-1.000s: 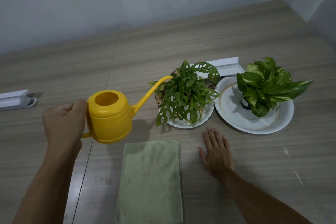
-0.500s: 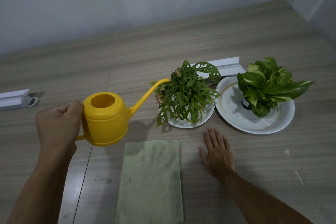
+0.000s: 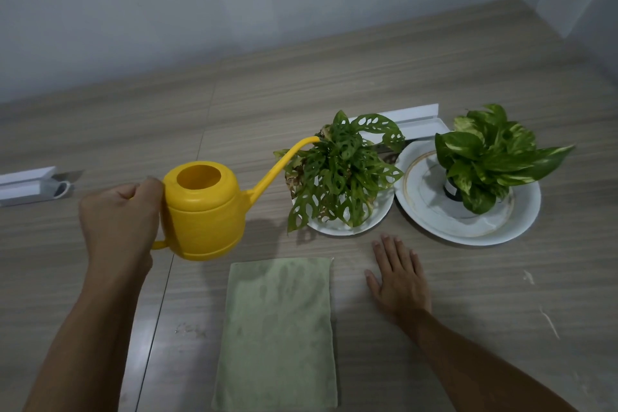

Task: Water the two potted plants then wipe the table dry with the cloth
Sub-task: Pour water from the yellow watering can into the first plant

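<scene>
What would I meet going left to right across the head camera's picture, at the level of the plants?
White rail piece → left hand → yellow watering can → holey-leaved plant → variegated plant.

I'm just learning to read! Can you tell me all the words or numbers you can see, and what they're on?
No text here can be read.
White label on the right pot: too small and blurred to read.
The can, cloth and plates: no writing shows.
</scene>
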Demonstrator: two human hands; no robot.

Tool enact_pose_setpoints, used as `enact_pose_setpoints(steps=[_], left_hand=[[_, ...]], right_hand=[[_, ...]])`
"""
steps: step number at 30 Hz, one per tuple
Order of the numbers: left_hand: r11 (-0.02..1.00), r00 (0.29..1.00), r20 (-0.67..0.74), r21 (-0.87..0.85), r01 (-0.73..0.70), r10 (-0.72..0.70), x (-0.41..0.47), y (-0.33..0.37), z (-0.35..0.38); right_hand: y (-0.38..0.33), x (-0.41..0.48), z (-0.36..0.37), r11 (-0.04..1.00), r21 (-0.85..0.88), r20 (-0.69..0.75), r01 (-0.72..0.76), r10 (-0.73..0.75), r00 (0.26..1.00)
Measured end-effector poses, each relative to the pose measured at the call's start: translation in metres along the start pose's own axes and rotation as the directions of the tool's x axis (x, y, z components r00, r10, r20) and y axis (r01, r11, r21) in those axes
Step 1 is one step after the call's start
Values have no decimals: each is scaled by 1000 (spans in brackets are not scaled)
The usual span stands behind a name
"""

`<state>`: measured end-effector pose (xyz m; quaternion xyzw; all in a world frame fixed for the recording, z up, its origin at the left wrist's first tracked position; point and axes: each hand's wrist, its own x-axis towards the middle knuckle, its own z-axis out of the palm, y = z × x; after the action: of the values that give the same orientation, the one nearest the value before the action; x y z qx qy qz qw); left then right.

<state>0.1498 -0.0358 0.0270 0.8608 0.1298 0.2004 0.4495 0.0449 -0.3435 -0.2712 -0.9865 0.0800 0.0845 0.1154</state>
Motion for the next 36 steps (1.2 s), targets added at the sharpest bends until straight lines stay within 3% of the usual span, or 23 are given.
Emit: enact_pose_setpoints(steps=[36], left_hand=[[994,999,-13,98,-42,44,7,1,-9]], right_hand=[[0,1,1,1000,5,1,-6,6,1000]])
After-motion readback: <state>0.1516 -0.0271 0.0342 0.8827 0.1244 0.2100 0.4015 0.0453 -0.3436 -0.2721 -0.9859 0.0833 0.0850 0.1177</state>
